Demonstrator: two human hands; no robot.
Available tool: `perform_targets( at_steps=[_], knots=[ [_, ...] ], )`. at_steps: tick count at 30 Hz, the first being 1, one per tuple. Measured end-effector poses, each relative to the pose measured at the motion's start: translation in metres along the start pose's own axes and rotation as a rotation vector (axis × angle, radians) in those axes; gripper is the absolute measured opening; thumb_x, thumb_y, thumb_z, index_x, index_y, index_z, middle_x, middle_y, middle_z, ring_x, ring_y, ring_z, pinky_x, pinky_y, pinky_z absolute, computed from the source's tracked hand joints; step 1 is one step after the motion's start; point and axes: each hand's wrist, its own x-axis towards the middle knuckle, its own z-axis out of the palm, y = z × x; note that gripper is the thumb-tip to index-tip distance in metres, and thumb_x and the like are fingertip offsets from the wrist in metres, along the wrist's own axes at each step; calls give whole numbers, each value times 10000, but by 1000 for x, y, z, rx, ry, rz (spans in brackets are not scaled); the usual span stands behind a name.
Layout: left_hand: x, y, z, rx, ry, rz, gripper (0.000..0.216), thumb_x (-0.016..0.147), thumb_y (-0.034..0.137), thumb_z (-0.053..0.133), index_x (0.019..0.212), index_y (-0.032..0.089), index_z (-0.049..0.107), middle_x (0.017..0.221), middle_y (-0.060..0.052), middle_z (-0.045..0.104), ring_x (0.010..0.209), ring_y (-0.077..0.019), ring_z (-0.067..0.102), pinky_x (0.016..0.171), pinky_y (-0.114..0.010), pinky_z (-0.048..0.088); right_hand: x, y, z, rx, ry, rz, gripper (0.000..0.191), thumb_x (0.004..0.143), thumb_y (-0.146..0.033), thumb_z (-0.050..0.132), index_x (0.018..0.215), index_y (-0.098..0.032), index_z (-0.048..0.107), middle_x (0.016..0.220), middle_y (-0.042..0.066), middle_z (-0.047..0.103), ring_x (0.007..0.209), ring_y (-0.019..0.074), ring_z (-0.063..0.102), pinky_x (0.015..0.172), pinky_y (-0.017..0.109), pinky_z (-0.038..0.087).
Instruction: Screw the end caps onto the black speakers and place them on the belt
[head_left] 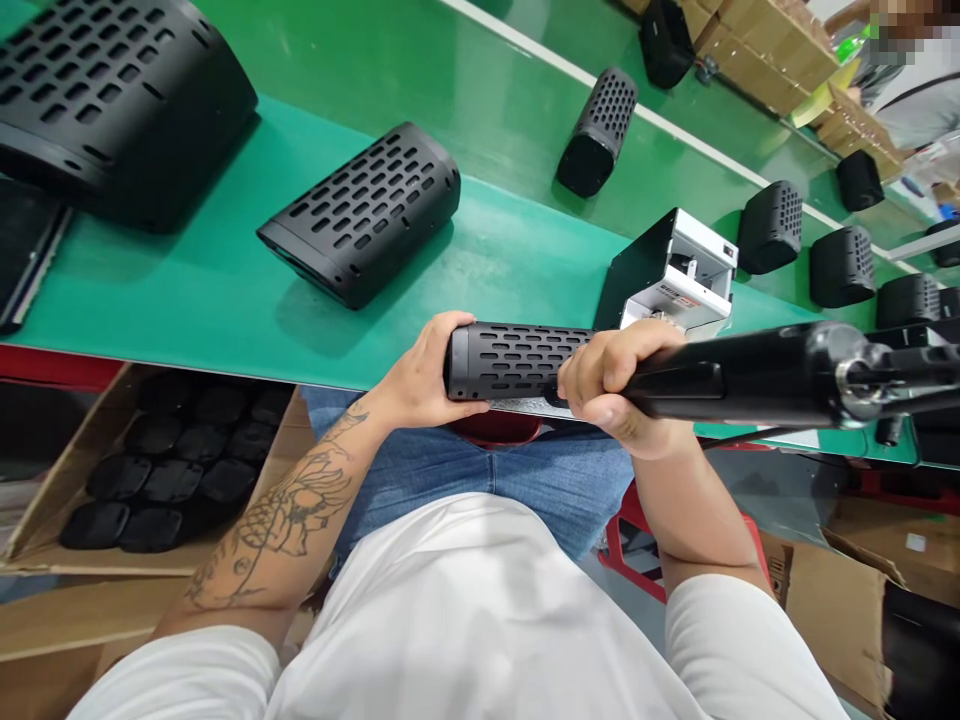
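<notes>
My left hand is closed around the left end of a black housing with slotted vent holes, at the near edge of the green table. In my right hand is a black electric screwdriver, its body pointing off to the right. The screwdriver's tip is at the right part of the housing; my fingers hide where exactly it meets it. Just beyond my right hand stands a white and black screw feeder. Another slotted black housing lies on its side on the green mat.
A larger-looking slotted housing stands at the far left. Several more, such as one housing, stand across the table. A cardboard box of black parts sits below the left edge. A person is at the upper right beside cartons.
</notes>
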Motion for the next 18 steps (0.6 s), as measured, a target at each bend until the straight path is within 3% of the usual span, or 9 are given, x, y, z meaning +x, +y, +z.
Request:
perform_targets(
  at_steps=[4,7,10,12,15,18],
  knots=[
    [-2,-2,0,12,27,41,1195,862,511,1072,1800,274,369,1749,-228,619,1637,-470,693,1399,-666,610,-3,-3,0,-23,14,-8,319,966,-363,1061,969,-310,747,686,-76,724,453,138,607,514,317,604],
    [-4,-4,3,32,70,54,1161,854,514,1064,1786,272,414,1715,-220,651,1605,-467,721,1384,-664,623,2,-21,-13,-50,192,-147,333,979,-486,1073,1013,-312,792,635,-95,696,412,147,607,491,322,625],
    [-7,-6,6,62,103,83,1204,784,516,1109,1763,284,447,1679,-217,684,1574,-489,746,1368,-693,631,8,-34,-52,-217,576,-262,377,973,-539,1090,1015,-297,805,630,-96,671,437,142,614,490,312,609],
    [-8,-8,7,82,107,95,1247,745,529,1134,1758,288,448,1670,-221,688,1560,-502,753,1356,-713,635,10,-28,-89,-402,790,-328,383,976,-507,1099,1008,-279,793,665,-77,689,499,134,643,504,297,572],
    [-9,-10,8,100,101,91,1250,753,565,1120,1767,287,443,1661,-224,682,1556,-507,744,1337,-735,641,5,-2,-137,-562,870,-378,433,1011,-565,1064,968,-275,745,628,-74,675,503,116,618,488,284,514],
    [-8,-10,7,93,106,103,1195,812,575,1077,1785,281,448,1664,-226,672,1566,-499,728,1334,-743,640,-6,20,-156,-524,880,-365,520,945,-619,1106,989,-289,708,593,-102,636,489,90,565,483,278,502]
  ],
)
